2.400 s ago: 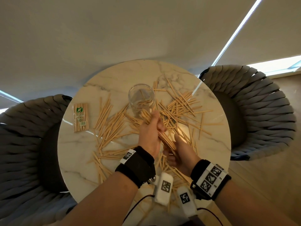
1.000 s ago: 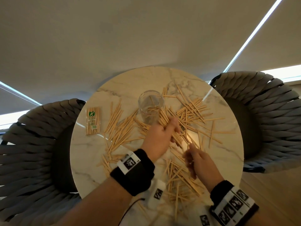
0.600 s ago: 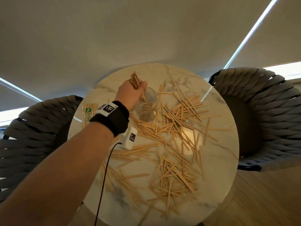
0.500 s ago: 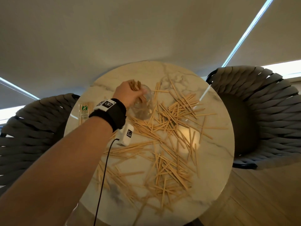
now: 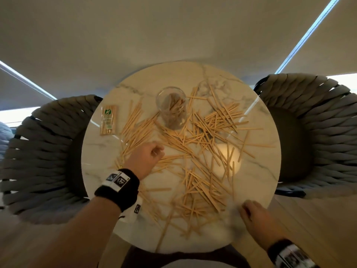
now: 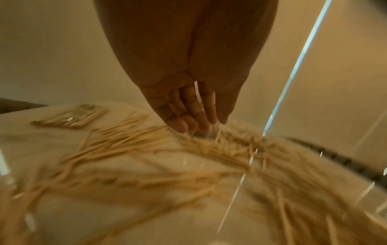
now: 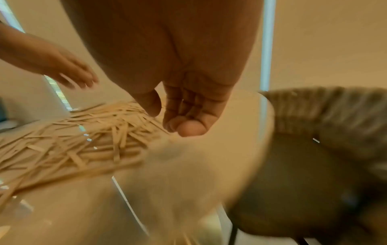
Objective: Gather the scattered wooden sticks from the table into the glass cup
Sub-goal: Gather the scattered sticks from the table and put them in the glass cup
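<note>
A glass cup [image 5: 171,113] stands upright at the back of the round marble table [image 5: 100,161] with a bundle of wooden sticks inside it. Many more wooden sticks [image 5: 202,140] lie scattered across the tabletop, blurred in the left wrist view [image 6: 130,137] and clearer in the right wrist view [image 7: 94,132]. My left hand [image 5: 154,153] hovers over the sticks left of centre, its fingers [image 6: 196,126] relaxed and holding nothing. Over the front right rim, my right hand [image 5: 249,209] hangs loosely curled and empty [image 7: 178,122].
A sealed packet of sticks [image 5: 108,120] lies at the table's left side. Grey woven chairs stand to the left [image 5: 38,151] and to the right [image 5: 318,132] of the table. A bare patch of marble lies at the far right.
My left hand carried a bundle of sticks up to the cup, let it go inside, and came back empty toward me. My right hand, out of view for a moment, is back at the front right.
</note>
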Motion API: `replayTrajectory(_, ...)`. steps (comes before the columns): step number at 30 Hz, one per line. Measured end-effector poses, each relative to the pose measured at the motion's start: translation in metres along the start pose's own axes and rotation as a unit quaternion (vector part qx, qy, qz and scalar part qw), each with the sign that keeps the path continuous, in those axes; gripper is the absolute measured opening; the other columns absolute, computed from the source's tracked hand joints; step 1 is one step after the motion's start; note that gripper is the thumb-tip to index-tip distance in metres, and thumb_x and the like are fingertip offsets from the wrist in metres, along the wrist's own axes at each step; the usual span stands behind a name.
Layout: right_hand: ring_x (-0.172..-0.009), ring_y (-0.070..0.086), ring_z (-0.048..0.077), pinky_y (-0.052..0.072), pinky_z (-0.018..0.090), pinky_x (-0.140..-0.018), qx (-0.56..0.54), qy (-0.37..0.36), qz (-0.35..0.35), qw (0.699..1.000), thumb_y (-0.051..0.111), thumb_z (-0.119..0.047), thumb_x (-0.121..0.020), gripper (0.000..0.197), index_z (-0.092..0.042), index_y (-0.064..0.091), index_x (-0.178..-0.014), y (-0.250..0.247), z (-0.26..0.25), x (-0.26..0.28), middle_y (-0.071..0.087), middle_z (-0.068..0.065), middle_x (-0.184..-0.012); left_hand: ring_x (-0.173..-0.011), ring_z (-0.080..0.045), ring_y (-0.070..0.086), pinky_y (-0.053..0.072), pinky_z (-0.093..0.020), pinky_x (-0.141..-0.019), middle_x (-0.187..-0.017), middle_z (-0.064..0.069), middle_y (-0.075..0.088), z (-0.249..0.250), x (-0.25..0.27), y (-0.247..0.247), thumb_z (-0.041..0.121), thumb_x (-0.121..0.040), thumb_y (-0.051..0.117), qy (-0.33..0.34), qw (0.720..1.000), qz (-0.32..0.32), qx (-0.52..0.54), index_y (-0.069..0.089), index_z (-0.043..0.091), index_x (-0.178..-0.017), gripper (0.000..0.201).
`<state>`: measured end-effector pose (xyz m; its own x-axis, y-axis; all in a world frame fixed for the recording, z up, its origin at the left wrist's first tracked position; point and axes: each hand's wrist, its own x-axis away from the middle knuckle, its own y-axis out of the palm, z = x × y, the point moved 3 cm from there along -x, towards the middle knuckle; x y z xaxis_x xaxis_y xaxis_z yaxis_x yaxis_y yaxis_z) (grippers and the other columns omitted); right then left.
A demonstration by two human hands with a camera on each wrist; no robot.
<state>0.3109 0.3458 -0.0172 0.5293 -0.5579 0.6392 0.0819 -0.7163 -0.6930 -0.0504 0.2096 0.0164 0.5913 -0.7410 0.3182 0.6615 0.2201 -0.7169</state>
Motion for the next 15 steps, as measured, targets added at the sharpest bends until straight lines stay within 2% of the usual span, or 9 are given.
replayTrajectory(2, -0.097, 0.054, 0.007, 0.047, 0.02, -0.084, 0.047, -0.05, 0.025, 0.997, 0.033, -0.053, -0.1, 0.038, -0.028, 0.053, -0.119, 0.0, -0.04, -0.027, 0.054, -0.005, -0.117, -0.116, -0.02, 0.057, 0.047, -0.04, -0.101, -0.123, 0.0, 0.06, -0.036, 0.006, 0.015, 0.041, -0.094, 0.069, -0.032, 0.996, -0.038, -0.074, 0.063, 0.022, -0.13, 0.041)
replayTrajectory(3, -0.108, 0.053, 0.013, 0.048, 0.026, -0.092, 0.053, -0.056, 0.038, 0.996, 0.038, -0.06, -0.097, 0.049, -0.024, 0.049, -0.129, 0.004, -0.057, -0.039, 0.05, -0.002, -0.127, -0.125, -0.024, 0.05, 0.044, -0.042, -0.105, -0.132, -0.003, 0.054, -0.05, 0.007, 0.02, 0.046, -0.091, 0.07, -0.041, 0.993, -0.055, -0.097, 0.058, 0.021, -0.139, 0.055)
replayTrajectory(5, -0.125, 0.047, 0.027, 0.049, 0.039, -0.103, 0.065, -0.016, 0.043, 0.997, 0.051, -0.075, -0.083, 0.08, -0.02, 0.039, -0.14, 0.013, -0.09, -0.052, 0.043, 0.006, -0.137, -0.133, -0.028, 0.04, 0.039, -0.046, -0.11, -0.143, -0.005, 0.045, -0.07, 0.007, 0.027, 0.053, -0.086, 0.073, -0.043, 0.985, -0.08, -0.146, 0.047, 0.021, -0.149, 0.075)
replayTrajectory(7, -0.134, 0.04, 0.032, 0.046, 0.042, -0.107, 0.1, 0.016, 0.043, 0.994, 0.056, -0.082, -0.071, 0.101, -0.021, 0.031, -0.147, 0.023, -0.118, -0.058, 0.037, 0.01, -0.143, -0.135, -0.03, 0.038, 0.038, -0.048, -0.111, -0.148, -0.006, 0.041, -0.084, 0.007, 0.031, 0.054, -0.087, 0.071, -0.004, 0.973, -0.087, -0.216, 0.043, 0.024, -0.151, 0.076)
replayTrajectory(8, -0.134, 0.038, 0.032, 0.045, 0.041, -0.107, 0.1, 0.032, 0.048, 0.993, 0.061, -0.079, -0.07, 0.1, -0.022, 0.03, -0.147, 0.031, -0.125, -0.061, 0.036, 0.01, -0.143, -0.135, -0.03, 0.038, 0.038, -0.047, -0.111, -0.148, -0.007, 0.041, -0.09, 0.006, 0.032, 0.053, -0.09, 0.067, 0.02, 0.967, -0.087, -0.237, 0.042, 0.024, -0.151, 0.072)
replayTrajectory(10, -0.13, 0.038, 0.03, 0.047, 0.039, -0.102, 0.065, 0.048, 0.063, 0.995, 0.072, -0.063, -0.076, 0.084, -0.024, 0.035, -0.141, 0.043, -0.131, -0.065, 0.036, 0.007, -0.138, -0.133, -0.031, 0.04, 0.037, -0.045, -0.11, -0.146, -0.008, 0.041, -0.1, 0.002, 0.031, 0.05, -0.095, 0.061, 0.059, 0.961, -0.09, -0.254, 0.043, 0.024, -0.15, 0.064)
replayTrajectory(13, -0.123, 0.044, 0.029, 0.046, 0.04, -0.098, -0.003, 0.049, 0.097, 0.994, 0.064, -0.039, -0.092, 0.049, -0.022, 0.044, -0.133, 0.052, -0.136, -0.072, 0.042, 0.006, -0.131, -0.129, -0.031, 0.042, 0.036, -0.043, -0.109, -0.14, -0.008, 0.043, -0.102, -0.011, 0.026, 0.048, -0.097, 0.059, 0.115, 0.951, -0.095, -0.269, 0.053, 0.025, -0.139, 0.048)
replayTrajectory(15, -0.121, 0.047, 0.029, 0.046, 0.041, -0.099, -0.02, 0.05, 0.113, 0.992, 0.058, -0.031, -0.096, 0.04, -0.02, 0.047, -0.133, 0.052, -0.139, -0.074, 0.048, 0.006, -0.13, -0.129, -0.031, 0.041, 0.035, -0.043, -0.107, -0.14, -0.008, 0.044, -0.099, -0.017, 0.025, 0.045, -0.097, 0.059, 0.166, 0.935, -0.112, -0.293, 0.056, 0.022, -0.131, 0.04)
